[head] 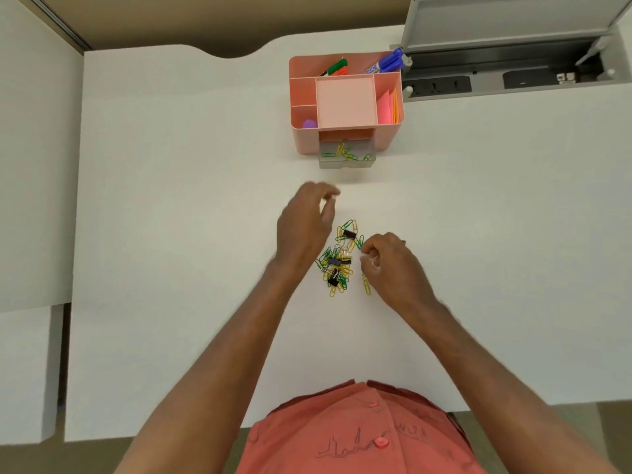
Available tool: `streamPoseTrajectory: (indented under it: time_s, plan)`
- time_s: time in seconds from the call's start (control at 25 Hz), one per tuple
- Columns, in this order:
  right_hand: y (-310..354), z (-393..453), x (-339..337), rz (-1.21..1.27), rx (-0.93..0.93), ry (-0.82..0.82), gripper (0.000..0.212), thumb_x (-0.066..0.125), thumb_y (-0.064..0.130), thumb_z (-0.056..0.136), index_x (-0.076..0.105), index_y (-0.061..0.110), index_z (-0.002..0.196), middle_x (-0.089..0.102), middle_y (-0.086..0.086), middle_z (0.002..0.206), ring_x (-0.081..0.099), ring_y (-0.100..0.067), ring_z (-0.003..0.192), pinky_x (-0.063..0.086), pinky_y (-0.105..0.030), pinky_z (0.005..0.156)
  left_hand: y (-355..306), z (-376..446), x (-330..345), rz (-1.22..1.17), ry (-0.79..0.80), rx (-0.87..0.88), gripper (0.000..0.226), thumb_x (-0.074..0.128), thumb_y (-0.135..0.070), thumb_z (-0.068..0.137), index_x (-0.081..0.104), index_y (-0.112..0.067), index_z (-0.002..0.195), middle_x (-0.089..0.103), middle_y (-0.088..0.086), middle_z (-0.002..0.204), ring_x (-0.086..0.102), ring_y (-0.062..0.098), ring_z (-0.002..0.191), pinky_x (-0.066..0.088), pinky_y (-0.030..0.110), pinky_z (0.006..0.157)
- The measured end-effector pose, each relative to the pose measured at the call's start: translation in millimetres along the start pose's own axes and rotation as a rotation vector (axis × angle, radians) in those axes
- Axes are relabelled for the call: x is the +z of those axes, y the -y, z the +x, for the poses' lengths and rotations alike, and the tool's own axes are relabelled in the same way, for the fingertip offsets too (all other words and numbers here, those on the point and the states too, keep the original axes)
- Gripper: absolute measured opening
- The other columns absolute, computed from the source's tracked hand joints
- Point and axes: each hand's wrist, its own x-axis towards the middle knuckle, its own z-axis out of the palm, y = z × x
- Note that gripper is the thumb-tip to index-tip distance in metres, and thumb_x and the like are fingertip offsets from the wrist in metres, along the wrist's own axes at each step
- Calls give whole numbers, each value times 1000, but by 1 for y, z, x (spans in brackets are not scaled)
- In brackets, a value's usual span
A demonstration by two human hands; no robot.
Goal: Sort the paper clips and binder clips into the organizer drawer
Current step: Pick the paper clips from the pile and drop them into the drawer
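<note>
A pile of green and yellow paper clips (337, 265) mixed with black binder clips (349, 233) lies on the white desk (171, 200). My left hand (304, 224) hovers just left of and above the pile, blurred, with its fingers apart and nothing in them. At the pile's right edge, my right hand (390, 265) has its fingers curled and pinched on a green paper clip (359, 243). The pink organizer (390, 138) stands farther back. Its clear drawer (347, 159) is pulled out, with several green and yellow paper clips inside.
The organizer's top compartments hold markers (337, 67), a blue pen (390, 63), pink and orange notes (388, 106) and a purple ball (309, 124). An open grey cable tray (496, 73) sits at the back right. A second desk surface (34, 165) adjoins on the left.
</note>
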Motion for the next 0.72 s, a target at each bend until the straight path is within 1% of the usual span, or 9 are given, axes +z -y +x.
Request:
streamPoseTrajectory:
  time_s: [0.04, 0.12, 0.24, 0.32, 0.4, 0.48, 0.56, 0.64, 0.72]
  plan:
    - [-4, -9, 6, -77, -13, 25, 18, 69, 25, 90, 60, 23, 107, 54, 5, 107, 59, -16, 96, 54, -38, 71, 12, -18, 6, 1, 50, -43, 19, 57, -23, 99, 67, -31, 113, 63, -13, 112, 57, 6, 81, 48, 28, 74]
    - [-10, -25, 15, -207, -18, 63, 41, 76, 31, 86, 56, 20, 120, 50, 2, 122, 52, -19, 113, 53, -36, 69, 36, -48, 14, 5, 171, -119, 27, 58, -19, 98, 65, -29, 122, 60, -8, 119, 61, 13, 94, 48, 28, 79]
    - [-14, -33, 22, -265, 9, 95, 75, 83, 40, 78, 47, 16, 140, 43, -2, 140, 41, -23, 128, 56, -41, 79, 53, -62, 18, 80, 308, -114, 42, 66, -15, 94, 58, -21, 135, 53, 2, 125, 58, 22, 109, 50, 34, 92]
    - [-15, -32, 25, -257, 21, 105, 83, 85, 39, 77, 43, 16, 145, 41, -3, 143, 37, -25, 132, 54, -42, 85, 50, -60, 18, 134, 337, -78, 41, 69, -16, 92, 60, -20, 132, 53, 3, 121, 58, 21, 107, 51, 35, 89]
    - [-14, -26, 26, -173, 31, 110, 77, 84, 31, 81, 45, 15, 146, 43, -4, 141, 38, -25, 133, 54, -43, 92, 46, -55, 17, 154, 357, -77, 30, 70, -19, 92, 63, -20, 121, 55, 3, 114, 58, 20, 102, 52, 36, 83]
    - [-13, -20, 26, -85, 9, 97, 63, 80, 20, 85, 52, 13, 141, 47, -5, 135, 44, -24, 131, 52, -44, 96, 42, -50, 17, 173, 374, -82, 18, 70, -18, 92, 66, -19, 110, 58, 2, 108, 59, 20, 98, 51, 35, 80]
    - [-13, -16, 26, -32, -13, 72, 49, 77, 12, 87, 58, 13, 132, 52, -4, 128, 52, -23, 123, 52, -43, 93, 38, -49, 18, 179, 363, -84, 9, 66, -12, 91, 69, -16, 97, 62, 0, 101, 61, 21, 92, 51, 35, 76]
    - [-13, -15, 26, -3, -10, 60, 36, 74, 9, 89, 62, 14, 123, 54, -3, 121, 56, -21, 114, 53, -40, 89, 36, -50, 18, 156, 352, -100, 12, 62, -6, 88, 70, -13, 91, 66, -2, 92, 64, 21, 87, 52, 35, 73]
    - [-11, -15, 28, 3, -23, 70, 26, 69, 6, 91, 65, 14, 115, 54, -2, 116, 58, -19, 106, 51, -33, 84, 39, -50, 15, 105, 329, -151, 12, 61, -5, 87, 70, -13, 90, 68, -5, 85, 64, 19, 82, 52, 34, 71]
